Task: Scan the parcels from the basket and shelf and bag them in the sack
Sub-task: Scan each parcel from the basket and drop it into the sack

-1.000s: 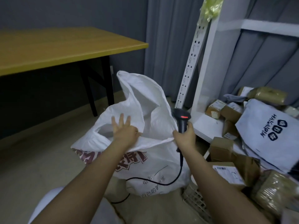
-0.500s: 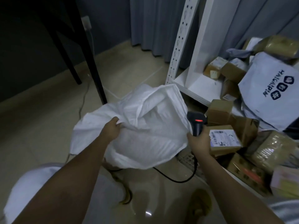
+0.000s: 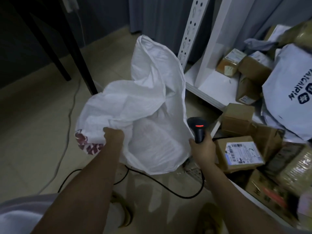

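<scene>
Left hand [image 3: 113,134] clenched on the near rim of the white woven sack [image 3: 152,115], fingers buried in the fabric and not separately visible. Sack held up off the tiled floor [image 3: 33,132], mouth gaping toward the camera, far side rising to a crumpled peak; interior in shadow, contents impossible to make out. Red printing on the outer face by the left wrist, mostly folded under and unreadable.

Right hand [image 3: 201,149] wrapped around the grip of a black handheld scanner [image 3: 197,128], red light glowing on its head; fingers on the far side of the handle hidden, and hard to tell whether the same hand also pinches the sack's right edge, which lies against it. Black cable [image 3: 168,188] trailing from under the hand across the floor, its start covered by the wrist.

Just right of that hand, a brown parcel [image 3: 239,152] with a white barcode label facing up, print too small to read. Basket [image 3: 194,169] beneath it showing only as a sliver of mesh. More cartons and a grey mailer bag [image 3: 290,92] heaped on the low white shelf [image 3: 214,85], the mailer cut off by the right edge, lettering partial. Lower-right packages blurred. Dark table legs [image 3: 81,53] upper left, top out of frame.
</scene>
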